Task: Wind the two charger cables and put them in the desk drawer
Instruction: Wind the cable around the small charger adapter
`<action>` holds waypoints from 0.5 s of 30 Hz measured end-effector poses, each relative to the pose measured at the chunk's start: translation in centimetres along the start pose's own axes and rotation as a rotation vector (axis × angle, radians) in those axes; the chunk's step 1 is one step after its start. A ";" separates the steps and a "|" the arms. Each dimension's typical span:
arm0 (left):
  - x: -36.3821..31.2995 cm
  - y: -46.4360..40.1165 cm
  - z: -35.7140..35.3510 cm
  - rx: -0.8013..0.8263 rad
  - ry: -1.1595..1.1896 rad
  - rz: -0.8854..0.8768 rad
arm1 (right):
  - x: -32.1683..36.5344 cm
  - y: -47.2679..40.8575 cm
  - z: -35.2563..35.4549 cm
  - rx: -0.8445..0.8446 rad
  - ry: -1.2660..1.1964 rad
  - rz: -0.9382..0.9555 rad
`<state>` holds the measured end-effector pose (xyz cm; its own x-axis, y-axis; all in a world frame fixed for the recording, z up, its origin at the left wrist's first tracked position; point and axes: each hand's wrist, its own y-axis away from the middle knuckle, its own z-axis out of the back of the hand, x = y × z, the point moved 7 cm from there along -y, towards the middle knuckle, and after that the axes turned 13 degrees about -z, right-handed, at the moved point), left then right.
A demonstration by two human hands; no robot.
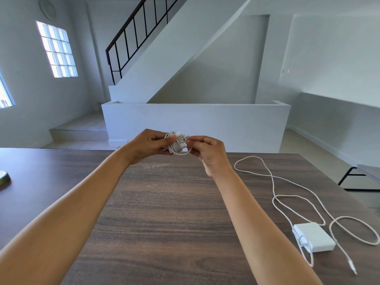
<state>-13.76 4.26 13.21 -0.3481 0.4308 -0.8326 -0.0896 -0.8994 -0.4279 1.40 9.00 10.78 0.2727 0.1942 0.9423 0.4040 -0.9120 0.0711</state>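
Observation:
A white charger cable wound into a tight bundle [178,143] is held up above the far edge of the dark wooden desk [164,202]. My left hand [148,146] grips the bundle from the left. My right hand [207,151] pinches the cable's loose end, which loops under the bundle. The second white cable [273,182] lies unwound in loose curves on the desk's right side, attached to a white power brick [315,237]. Its plug end [352,268] rests near the front right. No drawer is visible.
A small round object [3,176] sits at the desk's left edge. A black-legged bench [362,173] stands right of the desk. Beyond the desk are a low white wall [195,122] and a staircase.

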 end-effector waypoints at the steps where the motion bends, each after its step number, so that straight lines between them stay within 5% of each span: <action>1: -0.1 -0.1 0.0 -0.007 -0.032 -0.012 | -0.2 -0.1 0.1 -0.002 -0.058 -0.068; 8: -0.5 -0.7 0.1 -0.072 -0.176 -0.080 | -3.2 -0.3 0.0 0.029 -0.238 -0.460; 15: -0.4 -1.1 0.1 -0.123 -0.239 -0.097 | -2.0 -0.7 0.4 -0.042 -0.180 -0.226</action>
<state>-13.64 5.02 14.07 -0.5548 0.4717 -0.6853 -0.0244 -0.8326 -0.5533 0.92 9.42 8.70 0.3317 0.4518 0.8281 0.4365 -0.8517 0.2898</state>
